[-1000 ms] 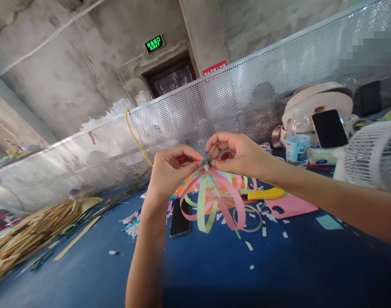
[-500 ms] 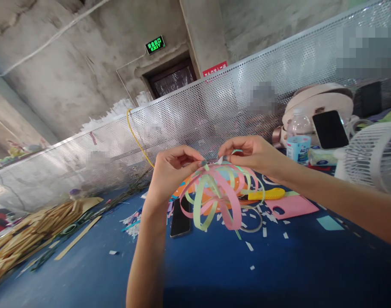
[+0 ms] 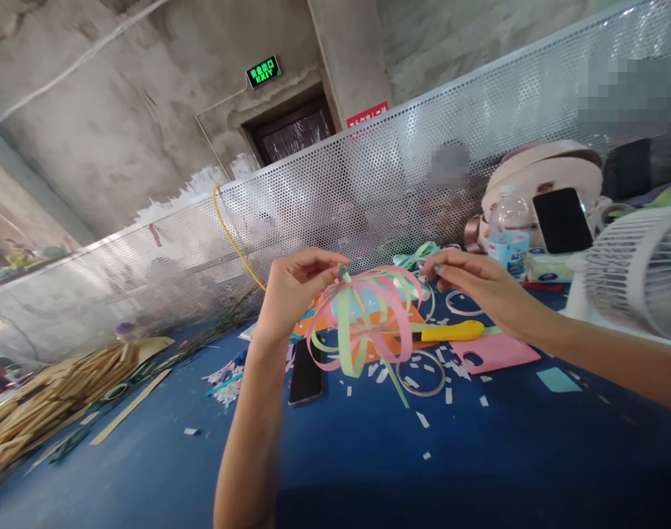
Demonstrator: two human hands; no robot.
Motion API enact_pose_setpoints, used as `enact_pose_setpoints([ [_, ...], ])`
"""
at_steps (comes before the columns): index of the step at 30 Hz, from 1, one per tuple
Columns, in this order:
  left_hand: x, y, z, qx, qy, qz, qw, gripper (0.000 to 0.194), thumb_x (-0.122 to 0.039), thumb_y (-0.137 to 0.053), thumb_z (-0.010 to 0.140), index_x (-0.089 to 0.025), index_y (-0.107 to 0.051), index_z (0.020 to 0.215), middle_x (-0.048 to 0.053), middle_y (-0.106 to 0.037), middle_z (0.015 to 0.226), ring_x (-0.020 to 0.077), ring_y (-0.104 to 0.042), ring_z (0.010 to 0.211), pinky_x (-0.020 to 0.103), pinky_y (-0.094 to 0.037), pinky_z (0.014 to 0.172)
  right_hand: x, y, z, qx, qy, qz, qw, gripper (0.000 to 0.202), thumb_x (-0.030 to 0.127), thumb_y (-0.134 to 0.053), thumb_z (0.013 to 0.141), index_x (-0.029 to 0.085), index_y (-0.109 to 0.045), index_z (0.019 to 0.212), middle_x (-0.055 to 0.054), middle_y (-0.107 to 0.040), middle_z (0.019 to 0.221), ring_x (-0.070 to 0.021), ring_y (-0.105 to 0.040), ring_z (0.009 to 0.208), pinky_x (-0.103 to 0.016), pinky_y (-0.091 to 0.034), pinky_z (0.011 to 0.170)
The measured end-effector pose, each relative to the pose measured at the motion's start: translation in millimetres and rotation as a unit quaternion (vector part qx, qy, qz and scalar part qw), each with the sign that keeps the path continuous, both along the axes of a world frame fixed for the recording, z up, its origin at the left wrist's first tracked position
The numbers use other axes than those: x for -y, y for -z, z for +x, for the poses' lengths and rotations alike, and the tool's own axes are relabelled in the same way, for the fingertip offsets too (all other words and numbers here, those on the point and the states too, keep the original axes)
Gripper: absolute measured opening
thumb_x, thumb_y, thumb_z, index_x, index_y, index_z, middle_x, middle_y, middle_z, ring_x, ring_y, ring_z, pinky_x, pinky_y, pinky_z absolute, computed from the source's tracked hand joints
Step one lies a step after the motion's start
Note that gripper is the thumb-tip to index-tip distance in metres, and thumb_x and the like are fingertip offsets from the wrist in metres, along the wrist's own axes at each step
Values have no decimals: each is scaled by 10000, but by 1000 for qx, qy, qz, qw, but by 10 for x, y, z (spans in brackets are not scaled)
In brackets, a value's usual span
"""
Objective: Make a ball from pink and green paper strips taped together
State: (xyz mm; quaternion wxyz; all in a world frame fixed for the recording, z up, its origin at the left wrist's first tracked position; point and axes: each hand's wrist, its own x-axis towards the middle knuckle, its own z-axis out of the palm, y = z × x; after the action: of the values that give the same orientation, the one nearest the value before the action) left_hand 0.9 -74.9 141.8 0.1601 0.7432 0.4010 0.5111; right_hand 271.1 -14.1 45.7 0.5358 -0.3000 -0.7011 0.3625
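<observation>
A round lantern-like shape of looped pink and pale green paper strips [image 3: 404, 330] hangs above the table. My left hand [image 3: 302, 286] pinches it at the top, thumb and forefinger closed on the strip ends. To the right of the shape, my right hand [image 3: 464, 275] is held with thumb and fingertips pressed together. What, if anything, is between those fingertips is too small to make out. One loose green strip end points down below the loops. Behind the shape lie orange sheets [image 3: 382, 351] and a yellow utility knife [image 3: 456, 330].
On the blue table [image 3: 346, 463] are a phone [image 3: 306, 375], a tape ring [image 3: 441, 382], pink card [image 3: 503, 355] and scattered white scraps. Wooden strips [image 3: 54, 397] pile at the left. A white fan [image 3: 633, 275] and a bottle [image 3: 510, 220] stand at the right, before a perforated metal panel [image 3: 335, 198].
My right hand has moved right, away from the top of the paper shape. My left hand still pinches it, and the shape has shifted slightly left and up.
</observation>
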Motion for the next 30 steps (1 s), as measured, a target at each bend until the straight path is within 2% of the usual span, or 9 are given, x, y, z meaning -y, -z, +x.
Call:
enact_pose_setpoints([
  [3, -31, 0, -37, 5, -11, -9, 1000, 94, -184, -768, 773, -227, -794, 853, 22, -731, 796, 134, -675, 739, 256, -573, 677, -60, 268, 80, 32, -21, -23, 999, 332, 453, -523, 951, 223, -666, 760, -50, -675, 926, -203, -595, 872, -339, -445, 765],
  [5, -39, -8, -68, 0, -21, -9, 1000, 78, -185, -770, 766, -219, -787, 833, 23, -725, 774, 134, -666, 718, 251, -564, 650, -115, 453, 129, 65, -34, -15, 997, 378, 480, -485, 974, 221, -636, 744, -42, -649, 834, -191, -579, 811, -336, -438, 752],
  [9, -46, -41, -166, -10, -35, 12, 999, 81, -160, -776, 738, -215, -777, 797, 24, -727, 767, 130, -658, 696, 240, -552, 615, -217, 779, 228, 56, -58, 10, 997, 255, 404, -415, 1020, 244, -603, 960, -20, -593, 791, -181, -578, 744, -336, -461, 716],
  [12, -51, -73, -267, -6, -67, 58, 996, 98, -153, -787, 721, -211, -777, 799, 17, -723, 745, 124, -656, 679, 232, -551, 616, -243, 953, 294, 76, -32, 73, 994, 199, 336, -402, 1021, 262, -580, 1067, -40, -610, 893, -206, -601, 833, -377, -480, 789],
  [17, -84, -94, -331, -12, -157, 173, 972, 121, -133, -780, 733, -219, -776, 818, 7, -736, 796, 141, -676, 754, 263, -566, 711, -237, 1109, 318, 127, -14, 82, 988, 194, 273, -381, 1008, 249, -569, 1049, -62, -627, 977, -224, -618, 899, -402, -504, 821],
  [22, -215, 4, -250, -63, -189, 258, 945, 133, -131, -758, 792, -250, -784, 846, 4, -702, 818, 153, -651, 789, 313, -541, 753, -300, 1166, 326, 231, -11, 119, 965, 233, 174, -384, 966, 250, -547, 1113, -76, -637, 1113, -237, -622, 1065, -421, -493, 922],
  [27, -459, 180, -312, -165, -213, 267, 925, 103, -158, -727, 836, -246, -774, 859, 13, -686, 825, 153, -618, 768, 320, -507, 745, -392, 1271, 369, 352, 1, 176, 919, 289, 237, -512, 928, 239, -565, 1213, -106, -649, 1178, -301, -602, 1117, -495, -485, 941],
  [30, -593, 279, -410, -193, -211, 246, 926, 86, -171, -712, 845, -240, -762, 849, 11, -682, 826, 148, -616, 761, 308, -503, 747, -444, 1330, 387, 372, 1, 185, 909, 259, 268, -550, 923, 239, -611, 1173, -100, -676, 1147, -310, -620, 1092, -498, -498, 926],
])
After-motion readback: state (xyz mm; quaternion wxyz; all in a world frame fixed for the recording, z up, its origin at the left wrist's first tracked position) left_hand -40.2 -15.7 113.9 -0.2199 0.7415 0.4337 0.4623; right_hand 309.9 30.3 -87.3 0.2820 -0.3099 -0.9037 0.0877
